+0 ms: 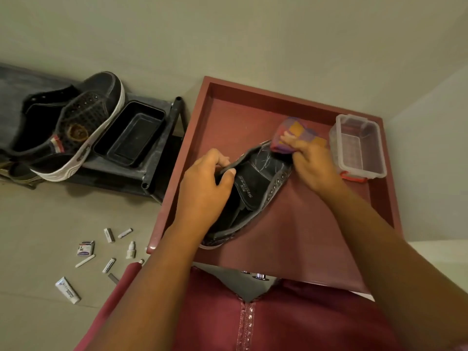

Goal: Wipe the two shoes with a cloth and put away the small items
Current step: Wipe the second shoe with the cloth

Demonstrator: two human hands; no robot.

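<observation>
On tray [385, 198]: shoe [255, 181], cloth [296, 134], both hands.

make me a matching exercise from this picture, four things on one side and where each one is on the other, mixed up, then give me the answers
Things:
1. checked cloth
2. clear plastic box
3. white tube
4. black tray

Places:
A. on the floor, among the small items
B. on the dark rack, beside a sneaker
C. gripped in the right hand
D. in the red tray's far right corner

Pairs: 1-C, 2-D, 3-A, 4-B

A red tray [385, 198] carries a dark shoe [255, 188] and clear box [359, 145].
</observation>
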